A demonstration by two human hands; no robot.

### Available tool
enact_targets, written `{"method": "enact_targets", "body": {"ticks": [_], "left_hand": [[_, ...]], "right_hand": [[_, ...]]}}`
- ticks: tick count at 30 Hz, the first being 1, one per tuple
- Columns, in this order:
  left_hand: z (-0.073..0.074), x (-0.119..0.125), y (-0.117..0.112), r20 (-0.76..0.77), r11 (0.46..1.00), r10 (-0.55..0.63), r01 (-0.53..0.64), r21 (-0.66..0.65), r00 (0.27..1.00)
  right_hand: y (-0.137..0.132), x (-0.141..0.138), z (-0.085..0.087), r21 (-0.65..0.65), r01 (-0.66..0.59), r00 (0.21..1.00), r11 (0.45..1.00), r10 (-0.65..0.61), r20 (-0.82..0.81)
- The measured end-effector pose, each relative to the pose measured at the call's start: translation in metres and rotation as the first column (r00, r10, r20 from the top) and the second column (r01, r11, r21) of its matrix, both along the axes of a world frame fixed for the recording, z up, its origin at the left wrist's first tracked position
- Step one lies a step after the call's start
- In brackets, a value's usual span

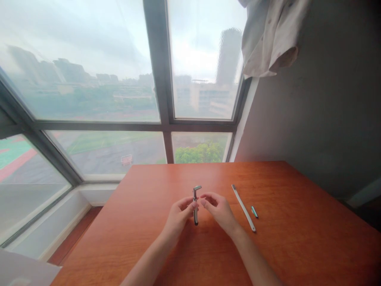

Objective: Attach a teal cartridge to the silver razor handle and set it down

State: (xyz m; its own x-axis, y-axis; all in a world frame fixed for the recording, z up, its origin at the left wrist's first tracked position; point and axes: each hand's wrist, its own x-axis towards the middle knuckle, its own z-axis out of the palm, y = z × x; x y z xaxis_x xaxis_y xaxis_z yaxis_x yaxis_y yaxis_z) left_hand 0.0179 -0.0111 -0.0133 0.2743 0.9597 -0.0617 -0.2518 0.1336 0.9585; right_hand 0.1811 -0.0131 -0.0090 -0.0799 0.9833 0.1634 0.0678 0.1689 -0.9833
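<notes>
My left hand [178, 216] is closed in a pinch on a small dark metal tool [195, 202] with a bent silver head, held upright over the orange wooden table [297, 238]. Close beside the tool on its right is my right hand [218, 210], fingers curled with the tips at the shaft; whether they grip it I cannot tell. To the right of that hand a long thin white strip [243, 207] lies flat on the table. A short teal piece [254, 211] lies just beyond the strip.
The table stands against a large window [119, 99] with dark frames; a grey wall [327, 99] rises on the right. A white garment [268, 35] hangs at the upper right. The table's left edge drops to a white sill and floor.
</notes>
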Motion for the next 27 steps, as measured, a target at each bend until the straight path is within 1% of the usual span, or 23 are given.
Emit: {"method": "enact_targets", "body": {"ticks": [5,9,12,15,17,20,22,24,25,26,27], "left_hand": [[0.007,0.002,-0.004,0.067,0.999,0.006,-0.002,-0.053,0.998],[0.009,0.006,-0.007,0.084,0.998,-0.023,0.028,-0.065,0.996],[0.008,0.008,-0.007,0.082,0.997,-0.018,0.025,-0.078,0.996],[0.006,0.009,-0.007,0.073,0.997,-0.013,0.019,-0.075,0.997],[0.006,0.010,-0.007,0.060,0.998,-0.020,0.023,-0.062,0.998],[0.006,0.011,-0.006,0.015,1.000,-0.019,0.019,-0.024,1.000],[0.006,0.011,-0.006,-0.038,1.000,0.001,-0.001,0.016,0.999],[0.005,0.010,-0.005,-0.101,0.997,0.037,-0.030,0.068,0.994],[0.005,0.010,-0.005,-0.129,0.995,0.055,-0.044,0.090,0.990],[0.004,0.009,-0.005,-0.152,0.993,0.070,-0.055,0.103,0.986],[0.004,0.008,-0.004,-0.171,0.993,0.079,-0.062,0.103,0.982]], "right_hand": [[-0.001,-0.002,0.000,0.074,0.028,0.993,0.997,-0.036,0.113],[0.000,-0.003,-0.002,0.088,0.035,0.988,0.995,-0.048,0.146],[0.001,-0.004,-0.004,0.055,0.003,0.993,0.998,-0.010,0.122],[0.001,-0.004,-0.005,0.003,-0.041,0.998,0.999,0.041,0.038],[0.000,-0.005,-0.003,-0.017,-0.060,0.998,0.998,0.059,-0.011],[0.000,-0.005,0.001,-0.019,-0.065,0.998,0.998,0.065,-0.013],[0.000,-0.002,0.004,-0.013,-0.060,0.997,0.998,0.061,0.042],[0.001,0.005,0.006,0.011,-0.002,0.985,1.000,0.000,0.174],[0.002,0.010,0.007,0.038,0.061,0.959,0.997,-0.069,0.273],[0.003,0.017,0.007,0.080,0.142,0.909,0.987,-0.161,0.384],[0.004,0.025,0.007,0.116,0.211,0.841,0.971,-0.241,0.484]]}}
